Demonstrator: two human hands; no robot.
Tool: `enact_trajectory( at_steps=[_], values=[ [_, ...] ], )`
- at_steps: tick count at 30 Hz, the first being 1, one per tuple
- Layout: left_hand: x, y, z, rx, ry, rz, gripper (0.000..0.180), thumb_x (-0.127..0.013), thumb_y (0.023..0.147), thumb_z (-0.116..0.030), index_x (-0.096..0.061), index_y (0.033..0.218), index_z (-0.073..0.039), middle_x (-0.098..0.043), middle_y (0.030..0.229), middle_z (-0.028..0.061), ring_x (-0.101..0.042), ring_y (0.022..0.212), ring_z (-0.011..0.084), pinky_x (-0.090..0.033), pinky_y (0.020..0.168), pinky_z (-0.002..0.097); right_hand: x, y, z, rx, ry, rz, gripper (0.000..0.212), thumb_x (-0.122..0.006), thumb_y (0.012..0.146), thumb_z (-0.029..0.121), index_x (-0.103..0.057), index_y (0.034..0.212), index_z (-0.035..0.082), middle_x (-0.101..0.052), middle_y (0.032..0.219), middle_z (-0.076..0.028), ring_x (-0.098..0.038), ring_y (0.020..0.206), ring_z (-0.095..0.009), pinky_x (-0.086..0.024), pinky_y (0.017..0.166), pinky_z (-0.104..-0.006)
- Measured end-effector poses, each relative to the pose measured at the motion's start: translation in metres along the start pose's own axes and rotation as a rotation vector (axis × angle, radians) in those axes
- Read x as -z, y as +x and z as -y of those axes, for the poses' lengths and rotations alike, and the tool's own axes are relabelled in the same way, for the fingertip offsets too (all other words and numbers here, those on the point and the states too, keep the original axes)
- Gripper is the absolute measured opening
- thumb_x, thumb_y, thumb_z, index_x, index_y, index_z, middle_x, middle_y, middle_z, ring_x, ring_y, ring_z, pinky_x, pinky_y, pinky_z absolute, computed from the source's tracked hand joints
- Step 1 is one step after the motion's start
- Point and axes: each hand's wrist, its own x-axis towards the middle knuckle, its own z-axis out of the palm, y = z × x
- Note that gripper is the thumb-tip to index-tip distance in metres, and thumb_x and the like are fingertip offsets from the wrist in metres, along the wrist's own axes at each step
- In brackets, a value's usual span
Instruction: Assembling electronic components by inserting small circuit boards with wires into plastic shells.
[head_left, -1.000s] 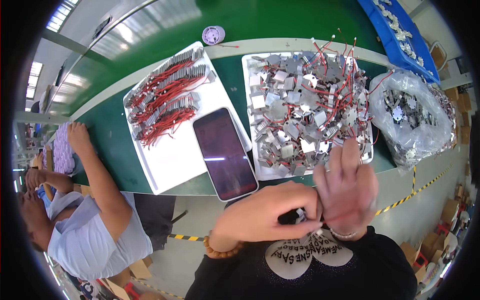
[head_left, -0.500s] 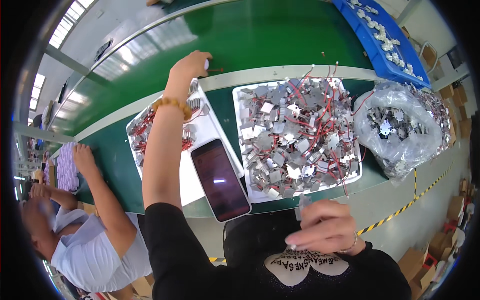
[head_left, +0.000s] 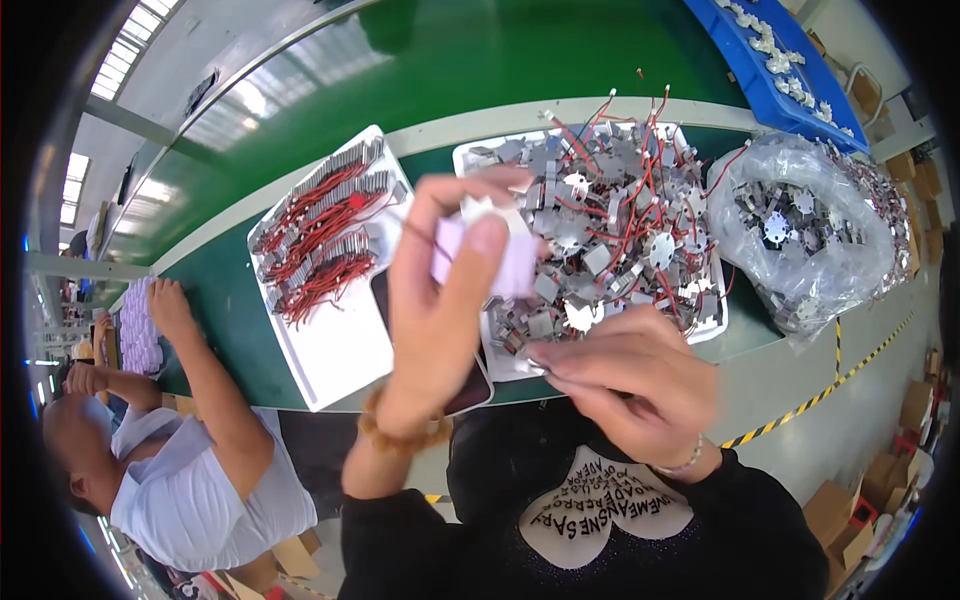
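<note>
My left hand (head_left: pixel 435 290), blurred by motion, is closed on a pale purple block (head_left: pixel 515 265) with a white part by the thumb. It hovers over the gap between two white trays. My right hand (head_left: pixel 640 385) pinches a small metallic piece (head_left: pixel 537 365) at the near edge of the right tray; its exact kind is hard to make out. That right tray (head_left: pixel 722 325) is heaped with loose silver metal parts (head_left: pixel 600 260) with red wires. The left tray (head_left: pixel 340 365) holds neat rows of similar wired parts (head_left: pixel 320 230). A phone (head_left: pixel 472 388) is mostly hidden behind my left hand.
An open plastic bag (head_left: pixel 735 215) full of metal parts stands at the right. Beyond the trays runs a green belt (head_left: pixel 500 60), with a blue bin (head_left: pixel 740 55) at the far right. A co-worker (head_left: pixel 200 480) sits at the left beside stacked purple pieces (head_left: pixel 138 325).
My left hand has come back from the green belt to between the trays, carrying the purple block. My right hand has moved up and left to the right tray's near edge.
</note>
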Motion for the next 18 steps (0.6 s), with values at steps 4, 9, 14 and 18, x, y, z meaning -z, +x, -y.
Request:
enact_trajectory(
  at_steps=[4, 9, 14, 18],
  values=[
    [-0.009, -0.034, 0.018, 0.019, -0.389, 0.064, 0.03, -0.044, 0.093, -0.024, -0.041, 0.113, -0.002, -0.048, 0.122, 0.0215, -0.053, 0.108, 0.0268, -0.048, 0.084, 0.0338, -0.018, -0.007, -0.008, 0.011, -0.038, -0.118, 0.028, -0.073, 0.058, -0.004, -0.065, 0.084, 0.002, -0.065, 0.079, -0.006, -0.058, 0.07, -0.023, -0.047, 0.062, -0.0292],
    [-0.009, -0.057, 0.023, -0.085, -0.173, 0.117, 0.057, -0.037, 0.094, -0.04, -0.03, 0.133, 0.002, -0.033, 0.135, 0.0285, -0.044, 0.119, 0.0384, -0.037, 0.098, 0.046, -0.012, -0.011, -0.009, 0.03, -0.035, -0.162, 0.027, -0.072, 0.058, -0.006, -0.064, 0.083, 0.001, -0.065, 0.077, -0.007, -0.058, 0.068, -0.024, -0.046, 0.062, -0.0296],
    [-0.005, -0.064, 0.029, -0.148, -0.155, 0.131, 0.05, -0.03, 0.097, -0.031, -0.03, 0.134, 0.003, -0.017, 0.144, 0.0232, -0.035, 0.125, 0.041, -0.031, 0.103, 0.0472, -0.008, -0.016, -0.016, 0.037, -0.014, -0.131, 0.027, -0.073, 0.058, -0.005, -0.064, 0.082, 0.001, -0.064, 0.077, -0.007, -0.059, 0.07, -0.024, -0.047, 0.062, -0.03],
    [-0.012, -0.069, 0.028, -0.074, -0.388, -0.011, 0.043, -0.035, 0.096, -0.021, -0.041, 0.126, 0.01, -0.025, 0.141, 0.0251, -0.024, 0.133, 0.0298, -0.021, 0.106, 0.0396, -0.008, -0.018, -0.015, 0.099, -0.032, -0.085, 0.029, -0.074, 0.058, -0.002, -0.064, 0.084, 0.002, -0.064, 0.081, -0.007, -0.06, 0.072, -0.024, -0.047, 0.063, -0.03]
  ],
)
